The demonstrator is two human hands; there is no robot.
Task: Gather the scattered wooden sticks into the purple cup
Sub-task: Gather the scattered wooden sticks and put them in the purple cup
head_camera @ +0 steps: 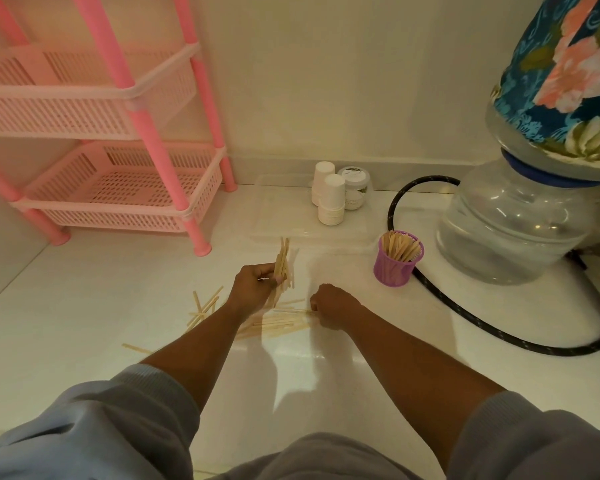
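A purple mesh cup stands on the white floor at centre right, with several wooden sticks upright in it. My left hand holds a bundle of wooden sticks pointing up and away from me. Below and between my hands lies a loose pile of sticks on the floor. My right hand is down at the pile's right end, fingers pinched on a stick. More scattered sticks lie to the left of my left arm, and one stick lies apart further left.
A pink plastic rack stands at the left. A clear tray holds two stacks of white paper cups and a small jar. A large water bottle with a floral cover and a black hose lie at the right.
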